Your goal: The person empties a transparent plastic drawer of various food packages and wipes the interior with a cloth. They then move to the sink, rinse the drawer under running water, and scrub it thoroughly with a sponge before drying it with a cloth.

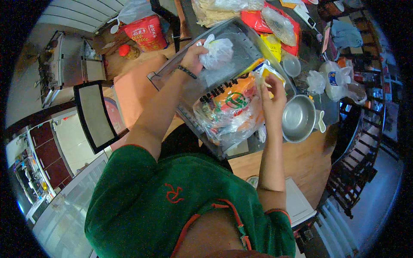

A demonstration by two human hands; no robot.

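My left hand (194,59) is closed on a small bunched white plastic bag (218,51), held over the far part of a grey see-through plastic bin (172,60). My right hand (274,92) has its fingers curled at a white and yellow packet (272,72) by the bin's right side, seemingly gripping its edge. Between my forearms, a large clear and orange plastic bag (232,109) with dark and green print fills the near part of the bin. What lies inside both bags cannot be made out.
Right of the bin stand a metal pot (297,119) with a pale handle and a small bowl (292,66). Beyond them are a white jug (337,81), a yellow packet (271,46) and red packages (257,21). A red sack (146,33) stands at far left.
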